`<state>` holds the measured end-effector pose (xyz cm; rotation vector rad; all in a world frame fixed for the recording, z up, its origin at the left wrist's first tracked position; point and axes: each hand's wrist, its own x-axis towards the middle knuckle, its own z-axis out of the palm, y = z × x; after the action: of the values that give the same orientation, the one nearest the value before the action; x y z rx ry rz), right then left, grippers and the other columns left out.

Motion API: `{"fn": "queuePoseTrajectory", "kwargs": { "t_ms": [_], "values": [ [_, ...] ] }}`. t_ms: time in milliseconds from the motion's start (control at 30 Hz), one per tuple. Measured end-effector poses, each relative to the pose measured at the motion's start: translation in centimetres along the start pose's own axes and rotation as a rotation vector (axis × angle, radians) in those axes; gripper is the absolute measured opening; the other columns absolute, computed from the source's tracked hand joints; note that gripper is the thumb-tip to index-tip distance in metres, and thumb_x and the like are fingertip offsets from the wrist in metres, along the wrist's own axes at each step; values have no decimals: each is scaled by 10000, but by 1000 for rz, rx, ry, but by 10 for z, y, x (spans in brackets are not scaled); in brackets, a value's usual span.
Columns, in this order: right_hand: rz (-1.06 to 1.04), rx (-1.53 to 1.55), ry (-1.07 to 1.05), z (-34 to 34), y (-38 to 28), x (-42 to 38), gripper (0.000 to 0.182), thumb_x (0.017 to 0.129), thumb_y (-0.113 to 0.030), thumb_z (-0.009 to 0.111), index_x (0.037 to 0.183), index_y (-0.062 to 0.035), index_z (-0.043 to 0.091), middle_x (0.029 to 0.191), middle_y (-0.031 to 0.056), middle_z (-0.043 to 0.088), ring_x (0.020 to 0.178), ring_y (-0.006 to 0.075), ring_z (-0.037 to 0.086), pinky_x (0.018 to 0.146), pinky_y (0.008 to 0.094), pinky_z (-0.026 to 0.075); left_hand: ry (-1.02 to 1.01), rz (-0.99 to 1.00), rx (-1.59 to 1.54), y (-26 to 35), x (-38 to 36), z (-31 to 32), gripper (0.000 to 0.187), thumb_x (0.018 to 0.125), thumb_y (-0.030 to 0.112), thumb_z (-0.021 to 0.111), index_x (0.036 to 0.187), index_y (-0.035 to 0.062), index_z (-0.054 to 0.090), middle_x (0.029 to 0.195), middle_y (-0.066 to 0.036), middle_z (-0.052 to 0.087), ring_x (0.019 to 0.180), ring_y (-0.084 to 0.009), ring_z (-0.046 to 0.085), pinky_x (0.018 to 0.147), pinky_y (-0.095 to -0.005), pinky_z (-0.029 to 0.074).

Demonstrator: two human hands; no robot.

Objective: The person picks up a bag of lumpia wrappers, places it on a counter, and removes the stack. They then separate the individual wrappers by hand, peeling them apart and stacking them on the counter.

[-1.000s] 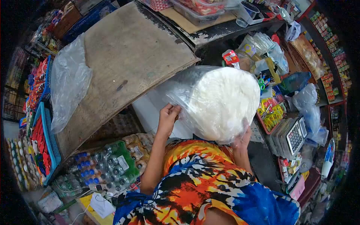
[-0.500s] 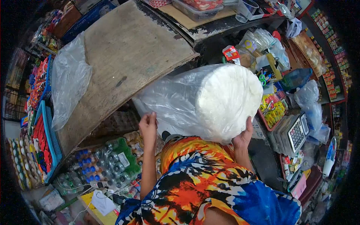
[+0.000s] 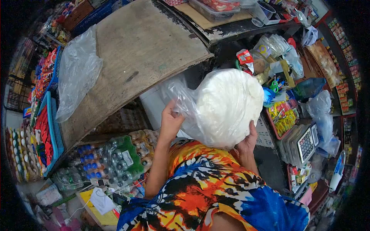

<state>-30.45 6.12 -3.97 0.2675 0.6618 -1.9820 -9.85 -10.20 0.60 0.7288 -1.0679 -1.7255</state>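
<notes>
A large round white bundle point(image 3: 231, 106) sits inside a clear plastic bag point(image 3: 181, 92) in front of my body. Its kind is not plain; the top looks smooth and slightly wrinkled. My left hand point(image 3: 171, 122) is closed on the loose, gathered part of the bag, left of the white mass. At the lower right side, my right hand point(image 3: 247, 141) holds the bundle, thumb on its face and the other fingers hidden beneath. Another clear plastic bag point(image 3: 79, 73) lies flat over the left edge of the wooden tabletop point(image 3: 142, 46).
Packed bottles point(image 3: 121, 158) stand low on the left, near blue baskets point(image 3: 54, 131) of packets. On the right are a calculator point(image 3: 307, 142), a tray of yellow sachets point(image 3: 283, 121) and bagged goods. Plastic tubs point(image 3: 214, 9) stand at the back.
My left hand has moved up and right and now grips the bag's loose plastic, which is bunched closer to the bundle. The bundle has turned slightly; my right hand stays at its side.
</notes>
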Motion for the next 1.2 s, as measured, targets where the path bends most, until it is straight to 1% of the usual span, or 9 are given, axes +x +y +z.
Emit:
{"fn": "queuePoseTrajectory", "kwargs": {
  "t_ms": [67,333,500,633,700,733,767,867,1200],
  "values": [
    [20,0,3,2,6,-4,586,917,-309,577,1393,-36,373,1383,167,465,1272,350,437,1083,543,313,5,-94,408,-4,2,-17,257,805,-23,620,1060,-53,626,926,-65,645,871,-120,599,759,-256,485],
    [108,107,35,-1,10,-2,585,916,-330,568,1393,-47,382,1391,164,458,1275,347,433,1084,551,300,302,-62,459,75,-58,-146,127,826,61,633,887,-40,678,847,-42,644,733,-103,551,664,-240,434],
    [129,113,23,-3,9,6,592,907,-335,580,1387,-44,393,1384,157,468,1278,337,428,1081,534,311,396,-70,634,112,-89,-149,128,801,49,653,910,-12,678,889,-44,643,742,-101,553,651,-241,433],
    [-46,-69,139,-1,-5,15,569,898,-276,573,1367,-8,392,1351,180,489,1222,355,476,1065,508,346,212,-187,637,121,-99,-145,375,764,74,671,1129,7,625,1078,-40,628,750,-85,553,660,-229,448],
    [-50,-55,114,-1,-20,18,548,898,-271,561,1353,-7,409,1338,176,499,1206,353,490,1051,499,369,40,-246,646,131,-90,-133,503,735,105,681,1223,16,592,1193,-53,606,877,-105,572,711,-227,460],
    [-104,-100,116,-6,-32,21,541,895,-267,554,1350,-10,415,1337,172,500,1201,352,496,1043,498,379,-60,-267,671,130,-83,-137,622,722,114,662,1318,15,517,1334,-92,530,1134,-171,528,907,-278,434],
    [-161,-143,118,-10,-44,24,534,893,-263,546,1347,-12,420,1337,168,502,1195,350,502,1035,496,390,-54,-258,675,134,-74,-133,622,722,114,662,1318,15,517,1334,-92,530,1134,-171,528,907,-278,434],
    [-286,-173,162,-21,-85,28,517,892,-272,548,1320,5,464,1325,173,519,1187,342,522,1027,490,406,-566,-139,826,152,-40,-106,735,702,83,604,1396,-27,388,1451,-156,398,1382,-259,305,1132,-364,173],
    [-571,-98,225,-66,-160,-15,530,877,-244,554,1324,21,451,1327,174,513,1208,344,503,1023,500,406,-1299,331,889,208,69,49,865,678,151,606,1440,-63,257,1487,-224,300,1400,-304,255,1139,-400,178]
  ]
}}
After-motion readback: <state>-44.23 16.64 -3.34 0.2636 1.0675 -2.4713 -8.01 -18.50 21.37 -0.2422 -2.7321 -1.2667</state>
